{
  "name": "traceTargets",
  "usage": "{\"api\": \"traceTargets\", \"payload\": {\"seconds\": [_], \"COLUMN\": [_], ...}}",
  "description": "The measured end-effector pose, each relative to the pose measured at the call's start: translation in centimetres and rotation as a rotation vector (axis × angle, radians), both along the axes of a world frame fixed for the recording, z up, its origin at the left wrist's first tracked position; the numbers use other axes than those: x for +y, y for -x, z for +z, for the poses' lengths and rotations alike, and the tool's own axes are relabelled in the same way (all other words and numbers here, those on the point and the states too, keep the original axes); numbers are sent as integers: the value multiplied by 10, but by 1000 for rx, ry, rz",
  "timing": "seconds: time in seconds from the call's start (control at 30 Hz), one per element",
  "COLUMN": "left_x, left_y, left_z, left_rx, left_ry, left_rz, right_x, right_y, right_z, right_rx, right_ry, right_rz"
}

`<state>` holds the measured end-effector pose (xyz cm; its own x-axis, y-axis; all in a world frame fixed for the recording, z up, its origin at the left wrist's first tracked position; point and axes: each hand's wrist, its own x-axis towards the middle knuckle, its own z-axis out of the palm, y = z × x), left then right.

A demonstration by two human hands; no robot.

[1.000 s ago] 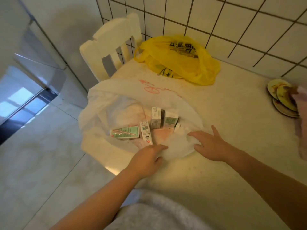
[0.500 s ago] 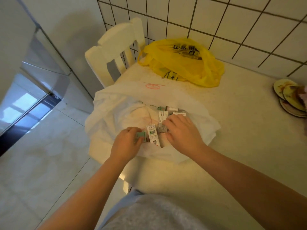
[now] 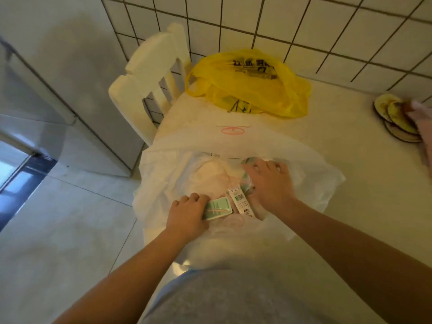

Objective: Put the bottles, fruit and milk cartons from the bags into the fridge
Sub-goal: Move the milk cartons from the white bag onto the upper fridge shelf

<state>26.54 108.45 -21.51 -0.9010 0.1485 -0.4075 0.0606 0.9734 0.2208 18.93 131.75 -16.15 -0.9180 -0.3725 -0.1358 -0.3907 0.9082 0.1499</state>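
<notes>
A white plastic bag [image 3: 311, 174] lies spread open at the table's near left corner, with small green and white milk cartons on it. My left hand [image 3: 187, 213] grips a flat-lying green carton [image 3: 218, 208]. Beside it lies a white carton with a printed code [image 3: 240, 203]. My right hand [image 3: 271, 183] curls over two or more cartons [image 3: 250, 161] farther back, which it mostly hides. A crumpled yellow plastic bag [image 3: 250, 85] sits at the back against the tiled wall.
A white chair [image 3: 149, 73] stands at the table's [image 3: 362, 206] left end. The fridge's [image 3: 53, 73] grey side rises on the left beyond the tiled floor [image 3: 58, 230]. Stacked small plates [image 3: 395, 118] and a pink cloth [image 3: 424, 136] lie at the right edge.
Both hands have moved from the bag's near edge onto the cartons. The left hand has taken hold of the green carton and the right has closed over the back ones.
</notes>
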Motion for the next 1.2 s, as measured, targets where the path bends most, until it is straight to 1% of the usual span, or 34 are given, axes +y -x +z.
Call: {"api": "traceTargets", "payload": {"seconds": [0.07, 0.13, 0.2, 0.27, 0.4, 0.53, 0.67, 0.77, 0.8, 0.87, 0.9, 0.97, 1.07, 1.2], "left_x": [-7, -13, -18, -19, -18, -28, -35, -39, -40, -44, -47, -56, -77, -109], "left_y": [-1, -3, -5, -6, -4, -1, 0, -3, -5, -12, -17, -30, -58, -112], "left_z": [-7, -12, -17, -17, -11, -15, -14, -1, 5, 22, 32, 53, 86, 120], "left_rx": [33, 114, 196, 212, 202, 136, 158, 266, 293, 272, 255, 288, 340, 264], "left_ry": [-50, -82, -82, -76, -64, -56, -151, -291, -362, -548, -643, -800, -937, -1022], "left_rz": [-38, -109, -173, -197, -191, -180, -115, -27, 1, 75, 114, 164, 199, 340], "right_x": [-3, -5, -6, -10, -17, -19, -27, -36, -39, -48, -53, -65, -90, -125], "right_y": [-2, -6, -13, -19, -32, -46, -66, -86, -95, -115, -126, -152, -201, -261], "right_z": [-2, -6, -10, -10, -5, 11, 32, 49, 55, 66, 71, 82, 99, 120], "right_rx": [49, 135, 182, 196, 235, 301, 389, 433, 432, 437, 440, 417, 405, 330], "right_ry": [1, 41, 70, 94, 123, 170, 237, 304, 343, 461, 540, 728, 978, 1303], "right_rz": [-26, -50, -71, -94, -159, -212, -255, -288, -310, -344, -356, -404, -492, -715]}}
